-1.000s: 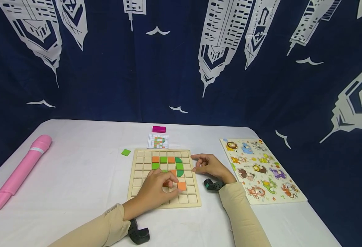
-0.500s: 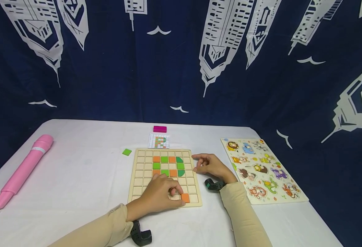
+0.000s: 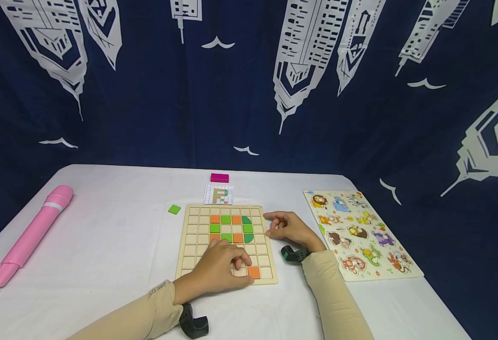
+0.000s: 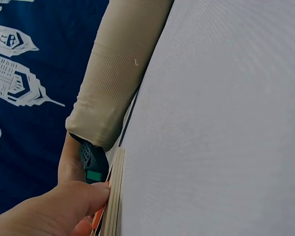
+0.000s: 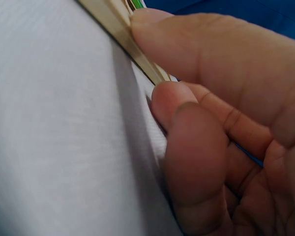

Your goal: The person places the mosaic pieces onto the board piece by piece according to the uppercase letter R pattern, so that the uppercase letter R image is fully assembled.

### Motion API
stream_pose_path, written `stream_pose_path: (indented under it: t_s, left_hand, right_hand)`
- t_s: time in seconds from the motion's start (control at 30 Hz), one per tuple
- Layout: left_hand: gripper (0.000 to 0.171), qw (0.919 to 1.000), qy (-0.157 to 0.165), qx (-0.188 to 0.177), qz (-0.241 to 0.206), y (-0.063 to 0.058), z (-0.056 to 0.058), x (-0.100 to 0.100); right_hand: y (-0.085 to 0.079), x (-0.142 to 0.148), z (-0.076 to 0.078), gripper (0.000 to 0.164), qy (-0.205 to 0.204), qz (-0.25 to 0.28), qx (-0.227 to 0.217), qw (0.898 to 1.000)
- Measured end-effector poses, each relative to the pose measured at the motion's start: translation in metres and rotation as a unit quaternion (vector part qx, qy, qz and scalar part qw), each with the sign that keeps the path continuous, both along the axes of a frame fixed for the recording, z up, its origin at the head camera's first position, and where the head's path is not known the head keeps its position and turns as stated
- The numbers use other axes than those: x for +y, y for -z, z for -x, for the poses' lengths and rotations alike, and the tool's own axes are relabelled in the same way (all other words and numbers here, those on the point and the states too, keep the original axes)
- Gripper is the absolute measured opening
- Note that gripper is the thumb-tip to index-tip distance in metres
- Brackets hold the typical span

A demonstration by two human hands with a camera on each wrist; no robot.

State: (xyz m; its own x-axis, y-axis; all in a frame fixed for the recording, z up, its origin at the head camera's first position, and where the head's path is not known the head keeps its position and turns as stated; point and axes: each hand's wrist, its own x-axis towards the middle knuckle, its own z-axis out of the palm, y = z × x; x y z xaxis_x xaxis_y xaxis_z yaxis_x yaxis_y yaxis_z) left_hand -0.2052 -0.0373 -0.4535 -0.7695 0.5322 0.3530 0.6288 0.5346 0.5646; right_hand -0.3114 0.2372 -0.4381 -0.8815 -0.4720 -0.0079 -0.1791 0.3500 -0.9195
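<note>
A wooden grid board lies in the middle of the table, with orange and green tiles set in its upper cells. My left hand is over its lower part and hides several cells. Thumb and index finger pinch an orange square tile at its left side, in the bottom row. From the left wrist, the thumb presses against the orange tile, low at the board's edge. My right hand touches the board's right edge with thumb and index fingertips; its other fingers curl loosely, seen close in the right wrist view.
A loose green tile lies left of the board. Behind it are a pattern card and a magenta block. A pink microphone-shaped thing lies far left, an animal puzzle board at right.
My left hand has moved down and a little right with the orange tile, which now lies flat in a bottom-row cell. The right hand has stayed at the board's edge.
</note>
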Motion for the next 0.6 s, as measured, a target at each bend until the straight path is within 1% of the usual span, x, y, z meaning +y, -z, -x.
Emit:
stream_pose_path:
  t_s: [0.23, 0.33, 0.5, 0.6]
  left_hand:
    - [0.026, 1.0000, 0.002, 0.003, -0.005, 0.001, 0.001, -0.001]
    - [0.025, 0.9999, 0.003, 0.003, -0.016, 0.000, -0.001, -0.001]
    - [0.024, 0.9982, 0.008, -0.008, -0.059, -0.005, -0.004, -0.001]
    - [0.020, 0.9948, 0.019, -0.023, -0.098, -0.013, -0.004, -0.005]
  right_hand:
    - [-0.002, -0.001, -0.001, 0.059, 0.009, -0.011, 0.000, 1.000]
    - [-0.002, 0.000, -0.001, 0.059, 0.011, -0.014, 0.001, 1.000]
    - [0.000, 0.000, -0.001, 0.059, 0.016, -0.020, 0.004, 1.000]
    - [0.000, 0.000, -0.001, 0.058, 0.018, -0.021, 0.004, 1.000]
